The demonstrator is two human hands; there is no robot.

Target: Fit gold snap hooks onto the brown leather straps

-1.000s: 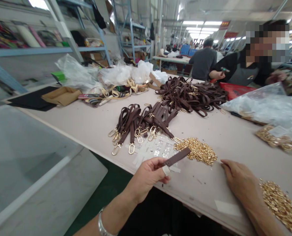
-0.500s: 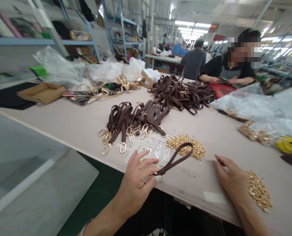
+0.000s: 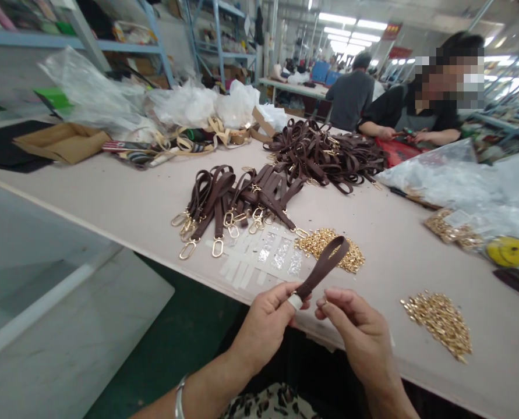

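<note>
A dark brown looped strap (image 3: 328, 260) points up and to the right from my left hand (image 3: 270, 320), whose thumb and fingers pinch its lower end; there is a pale wrap on the thumb. Just right of it, my right hand (image 3: 357, 329) is closed at the fingertips around something too small to make out. Beyond the strap lies a heap of small gold pieces (image 3: 350, 256). Another heap of gold pieces (image 3: 442, 326) is to the right of my right hand. Brown straps with gold clasps (image 3: 218, 215) lie at centre left.
A larger pile of brown straps (image 3: 324, 154) sits farther back on the table (image 3: 123, 203). Clear plastic bags (image 3: 469, 180) are at right, near a yellow round item (image 3: 507, 252). A person (image 3: 416, 110) works across the table; another sits behind.
My left hand has closed its fingers on the strap and turned it. My right hand has moved left from beside the right-hand gold heap to near the strap's lower end, fingertips now together.
</note>
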